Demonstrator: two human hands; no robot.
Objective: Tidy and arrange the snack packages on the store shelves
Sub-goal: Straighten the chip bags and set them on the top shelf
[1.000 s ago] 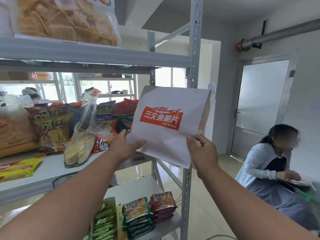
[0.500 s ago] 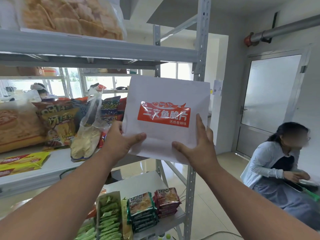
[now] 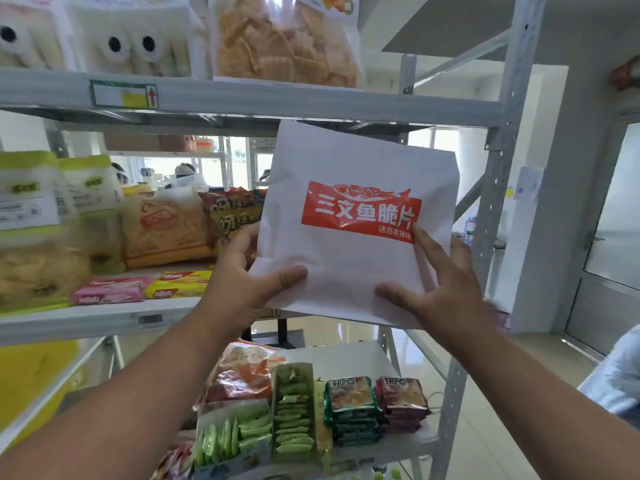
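**Two hands hold a white bag at the shelf**

The left hand grips the white bag at its bottom left corner. The thumb lies flat across the front and the fingers curl round behind. The right hand is on the bottom right part of the bag. Its fingers are straight and spread out on the front, and the thumb presses near the bottom edge.

The bag is up in the air, in front of the right end of the middle shelf. It stands up, a little tilted. It has a red label with white letters.

Just left of the bag, on the middle shelf, stand an orange chip bag and a yellow bag. A pink pack and a yellow pack lie flat near the shelf's front edge.

On the top shelf sits a clear bag of chips.

On the bottom shelf, below the hands, are green snacks and small stacked packs.
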